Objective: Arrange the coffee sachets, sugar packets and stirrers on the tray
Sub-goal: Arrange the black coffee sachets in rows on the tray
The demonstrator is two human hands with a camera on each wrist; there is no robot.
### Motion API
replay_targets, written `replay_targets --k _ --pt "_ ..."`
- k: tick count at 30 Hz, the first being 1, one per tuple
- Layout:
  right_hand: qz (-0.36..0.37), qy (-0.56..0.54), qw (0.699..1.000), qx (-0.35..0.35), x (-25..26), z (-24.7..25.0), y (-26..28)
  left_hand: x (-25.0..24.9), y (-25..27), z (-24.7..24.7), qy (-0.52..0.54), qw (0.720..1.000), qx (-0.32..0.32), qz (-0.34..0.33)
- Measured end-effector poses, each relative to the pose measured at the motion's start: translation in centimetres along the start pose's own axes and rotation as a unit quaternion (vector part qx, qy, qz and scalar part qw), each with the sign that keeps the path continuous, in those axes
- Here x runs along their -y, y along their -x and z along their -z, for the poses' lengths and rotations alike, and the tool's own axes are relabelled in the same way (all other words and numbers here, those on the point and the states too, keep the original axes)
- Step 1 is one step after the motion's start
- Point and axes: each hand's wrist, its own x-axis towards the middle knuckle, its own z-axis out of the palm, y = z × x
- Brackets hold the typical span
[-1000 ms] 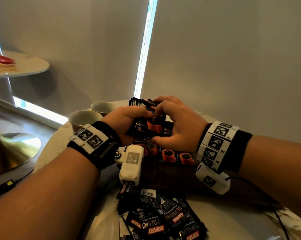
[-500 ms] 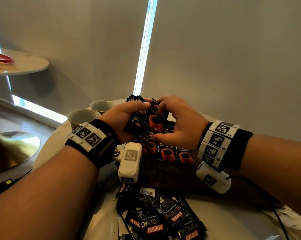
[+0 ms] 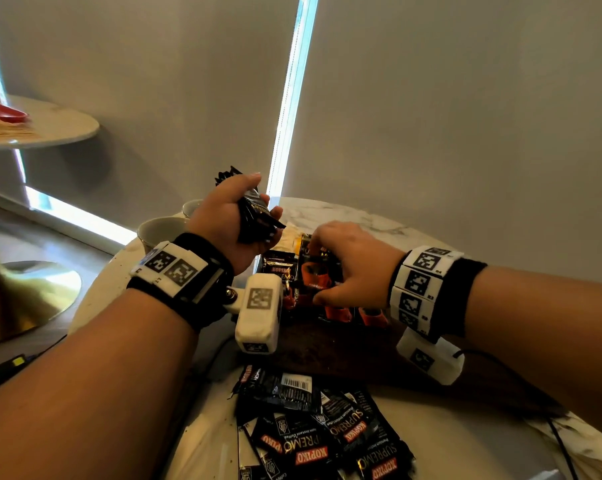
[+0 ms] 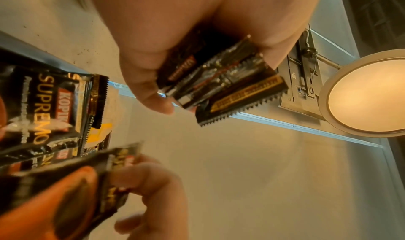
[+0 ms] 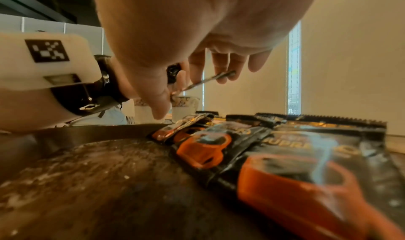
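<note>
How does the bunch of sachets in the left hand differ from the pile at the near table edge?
The bunch of sachets is gripped in the left hand, raised and stacked together; the loose pile lies scattered flat on the table, off the tray. Both are black packets.

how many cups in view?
2, both at the table's far left edge, behind the left hand: near cup, far cup mostly hidden by the hand.

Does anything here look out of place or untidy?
Yes. A loose heap of sachets lies on the table, off the tray, overlapping at mixed angles. The row of sachets on the tray looks orderly.
</note>
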Motion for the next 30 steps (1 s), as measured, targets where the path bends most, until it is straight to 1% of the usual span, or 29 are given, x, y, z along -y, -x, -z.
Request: replay_targets --k 3,5,12,21,24,30 --pt "-0.011 -0.002 0.998 0.062 0.8 -0.8 -0.6 0.1 0.1 -0.1 -0.01 1.0 -0.004 0.005" --pt "-0.017 -0.001 0.997 0.081 1.1 -1.1 -1.0 0.0 0.2 -0.1 -0.006 1.0 0.006 0.012" --pt "-0.047 -0.005 0.993 0.107 1.4 -1.3 -1.8 -0.1 0.6 -0.2 -0.01 1.0 0.013 0.014" --pt "-0.053 0.01 0.988 0.142 1.8 -1.7 -1.9 -0.2 0.9 -0.3 -0.011 1.0 0.026 0.012" --pt "-0.057 0.015 0.988 0.144 1.8 -1.9 -2.1 -0.2 1.0 -0.3 -0.006 1.0 0.027 0.009" --pt "-0.053 0.018 0.99 0.127 1.5 -2.0 -2.3 -0.2 1.1 -0.4 -0.014 0.999 0.035 0.01"
